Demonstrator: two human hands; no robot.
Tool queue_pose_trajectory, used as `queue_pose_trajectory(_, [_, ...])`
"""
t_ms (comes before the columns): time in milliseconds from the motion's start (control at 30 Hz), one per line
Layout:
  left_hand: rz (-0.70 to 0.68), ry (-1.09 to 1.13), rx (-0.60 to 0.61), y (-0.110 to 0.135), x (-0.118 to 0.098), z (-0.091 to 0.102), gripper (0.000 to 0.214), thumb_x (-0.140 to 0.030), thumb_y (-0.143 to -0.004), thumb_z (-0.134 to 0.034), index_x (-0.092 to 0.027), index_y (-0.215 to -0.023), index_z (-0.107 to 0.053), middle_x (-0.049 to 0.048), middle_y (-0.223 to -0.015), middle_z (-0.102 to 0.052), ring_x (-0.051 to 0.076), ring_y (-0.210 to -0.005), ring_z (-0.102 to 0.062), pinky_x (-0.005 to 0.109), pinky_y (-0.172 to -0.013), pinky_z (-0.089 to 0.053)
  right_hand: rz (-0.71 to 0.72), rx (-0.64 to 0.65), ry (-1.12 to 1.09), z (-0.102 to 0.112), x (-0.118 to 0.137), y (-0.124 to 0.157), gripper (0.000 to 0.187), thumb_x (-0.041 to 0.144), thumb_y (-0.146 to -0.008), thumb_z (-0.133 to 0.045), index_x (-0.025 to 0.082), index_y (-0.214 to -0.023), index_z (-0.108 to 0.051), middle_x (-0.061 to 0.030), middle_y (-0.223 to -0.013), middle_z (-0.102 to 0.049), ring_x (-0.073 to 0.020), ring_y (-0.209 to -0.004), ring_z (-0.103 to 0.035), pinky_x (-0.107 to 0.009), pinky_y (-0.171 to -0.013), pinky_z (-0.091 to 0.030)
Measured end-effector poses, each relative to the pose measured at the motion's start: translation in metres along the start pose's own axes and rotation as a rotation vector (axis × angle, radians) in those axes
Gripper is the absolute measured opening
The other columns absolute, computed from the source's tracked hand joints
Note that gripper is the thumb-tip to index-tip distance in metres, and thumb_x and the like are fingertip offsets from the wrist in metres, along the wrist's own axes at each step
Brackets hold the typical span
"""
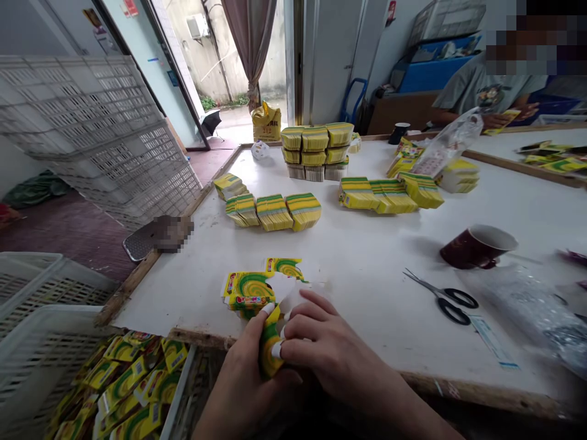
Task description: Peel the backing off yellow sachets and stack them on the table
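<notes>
Both hands meet at the table's near edge around one small yellow and green printed carton (271,342). My left hand (247,360) grips it from the left, thumb along its upper part. From the right, my right hand (321,339) has its fingers on the carton's open white flaps; white coverings show on some fingertips. Just beyond them lies a small pile of flat yellow cartons (247,287) with a swirl print. The palm sides of both hands and the carton's lower end are partly hidden.
Bundled carton stacks (274,212) stand farther back. Scissors (440,296), a dark mug (477,245) and clear plastic wrap (527,318) lie to the right. A crate (181,391) of filled cartons is below left. A person (486,91) sits across, holding a yellow packet.
</notes>
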State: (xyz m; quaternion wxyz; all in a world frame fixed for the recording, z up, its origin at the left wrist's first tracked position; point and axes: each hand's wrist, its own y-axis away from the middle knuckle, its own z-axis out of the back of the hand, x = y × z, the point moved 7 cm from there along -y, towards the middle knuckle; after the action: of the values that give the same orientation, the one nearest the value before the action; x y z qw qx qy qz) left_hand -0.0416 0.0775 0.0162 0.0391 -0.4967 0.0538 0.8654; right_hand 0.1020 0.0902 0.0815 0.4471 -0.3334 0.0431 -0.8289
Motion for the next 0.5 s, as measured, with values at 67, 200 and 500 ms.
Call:
queue_pose_trajectory(67, [0.007,-0.061,-0.004,-0.003,0.004,-0.010,0.069,-0.033,-0.072,-0.074,-0.023,-0.135,-0.046,0.0124,-0.128,-0.062,0.034,-0.116,-0.059,0.052,-0.097,-0.048,-0.046,-0.066,0.008,0.000,-0.004,0.004,0.020,0.010,-0.092,-0.054,0.026,-0.098,-0.064,-0.0009,-0.096,-0.067,-0.0207,-0.108,-0.056,-0.050,-0.118,-0.010])
queue_pose_trajectory(200, [0.048,-0.136,-0.198,-0.001,0.012,-0.006,0.067,-0.046,-0.070,-0.073,-0.019,-0.126,-0.046,0.0148,-0.116,-0.065,0.038,-0.110,-0.060,0.057,-0.092,-0.047,-0.240,-0.442,-0.109,0.008,-0.024,0.019,0.069,0.022,-0.086,-0.063,0.025,-0.146,-0.029,-0.0135,-0.149,-0.035,-0.0323,-0.142,-0.024,-0.057,-0.117,-0.011])
queue_pose_trajectory(500, [0.108,-0.004,-0.196,0.008,-0.003,-0.027,0.073,-0.042,-0.070,-0.071,-0.021,-0.130,-0.037,0.0110,-0.102,-0.069,0.032,-0.090,-0.067,0.045,-0.076,-0.053,-0.440,-0.304,-0.943,-0.025,-0.040,0.008,0.038,0.025,-0.094,-0.044,0.024,-0.131,-0.054,-0.0058,-0.126,-0.061,-0.0222,-0.111,-0.058,-0.038,-0.100,-0.045])
